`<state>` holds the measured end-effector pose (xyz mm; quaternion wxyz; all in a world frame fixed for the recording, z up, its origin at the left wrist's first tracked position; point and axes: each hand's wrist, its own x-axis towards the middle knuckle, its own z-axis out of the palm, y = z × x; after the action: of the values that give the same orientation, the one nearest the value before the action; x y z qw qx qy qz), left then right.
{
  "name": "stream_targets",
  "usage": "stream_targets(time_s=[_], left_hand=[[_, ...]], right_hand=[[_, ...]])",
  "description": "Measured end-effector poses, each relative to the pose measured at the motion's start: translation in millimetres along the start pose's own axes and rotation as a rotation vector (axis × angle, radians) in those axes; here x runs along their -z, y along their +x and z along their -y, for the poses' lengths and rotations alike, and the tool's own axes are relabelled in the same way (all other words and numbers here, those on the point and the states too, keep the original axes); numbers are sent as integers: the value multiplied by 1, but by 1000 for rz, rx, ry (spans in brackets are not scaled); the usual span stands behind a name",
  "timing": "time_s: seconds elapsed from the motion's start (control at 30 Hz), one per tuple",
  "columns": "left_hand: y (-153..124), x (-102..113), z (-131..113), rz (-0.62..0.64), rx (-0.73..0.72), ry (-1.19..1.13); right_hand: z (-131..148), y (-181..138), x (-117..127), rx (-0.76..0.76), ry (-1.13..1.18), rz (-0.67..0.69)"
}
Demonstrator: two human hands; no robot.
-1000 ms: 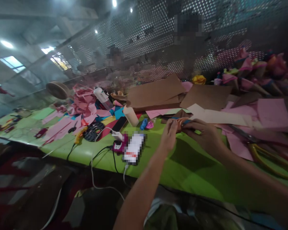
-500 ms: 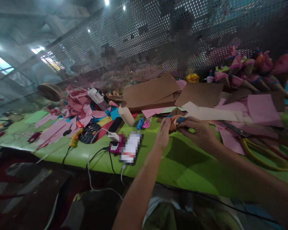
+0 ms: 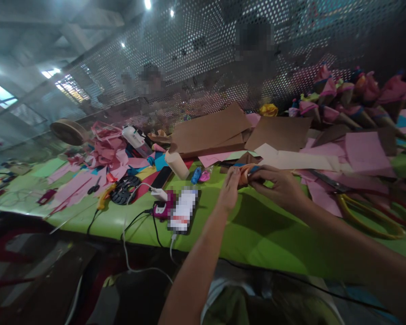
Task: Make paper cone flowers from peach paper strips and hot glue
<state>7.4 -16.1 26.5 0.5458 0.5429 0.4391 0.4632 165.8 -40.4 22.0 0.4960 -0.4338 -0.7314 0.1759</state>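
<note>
Above the near middle of the green bench (image 3: 257,239), pinching a small folded peach-and-blue paper piece (image 3: 244,175) between both hands — with the left hand (image 3: 230,187) at its nine o'clock and the right hand (image 3: 274,183) at its three, probably to stop the soft folds springing apart. Cannot tell exactly which fingertips bear the grip.

At eight o'clock from the piece, can see a lit phone (image 3: 184,210) face up with a white cable (image 3: 172,243) at its near end, presumably laid there to stay readable mid-work. At three, can see long scissors (image 3: 338,190), handles toward four, likely for easy pick-up. At nine, note a blue bundle (image 3: 196,175) touching or just beside a pink bundle (image 3: 205,175), then a pale roll (image 3: 177,164).

Farther, toward eleven, note brown cardboard (image 3: 206,133) — pushed back perhaps to spare room. Beyond, at two, find heaped paper cones (image 3: 352,99) before a perforated panel (image 3: 206,49).
</note>
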Motion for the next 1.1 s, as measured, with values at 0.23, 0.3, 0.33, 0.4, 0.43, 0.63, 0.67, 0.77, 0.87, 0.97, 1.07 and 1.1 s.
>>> stream_targets(time_s=[0.23,0.3,0.33,0.4,0.43,0.63,0.67,0.77,0.87,0.97,1.07,1.1], left_hand=[[-2,-1,-3,2,27,2],[-2,-1,-4,-10,36,2],[-3,-1,-4,-12,43,1],[-3,-1,-4,-8,60,-9],[-3,-1,-3,-7,69,-18],[-3,-4,-2,10,67,-44],[-3,-4,-2,4,67,-35],[-3,-7,-3,-5,77,-10],[-3,-7,-4,2,61,4],[-3,-7,-4,16,52,21],[-3,-6,-5,8,58,26],[-3,-6,-6,2,62,22]], right_hand=[[-3,0,1,26,-30,-2],[-5,-1,0,54,-64,-11],[-5,-1,0,74,-82,-15],[-6,0,0,119,-111,-18],[-6,0,0,145,-127,-19],[-3,-1,4,278,-265,-9],[-3,-2,4,288,-303,-7],[-5,-3,6,342,-386,-8],[-8,-3,8,384,-408,-15],[-9,-2,9,405,-436,-20],[-8,-2,9,405,-454,-22],[-7,-2,9,398,-454,-25]])
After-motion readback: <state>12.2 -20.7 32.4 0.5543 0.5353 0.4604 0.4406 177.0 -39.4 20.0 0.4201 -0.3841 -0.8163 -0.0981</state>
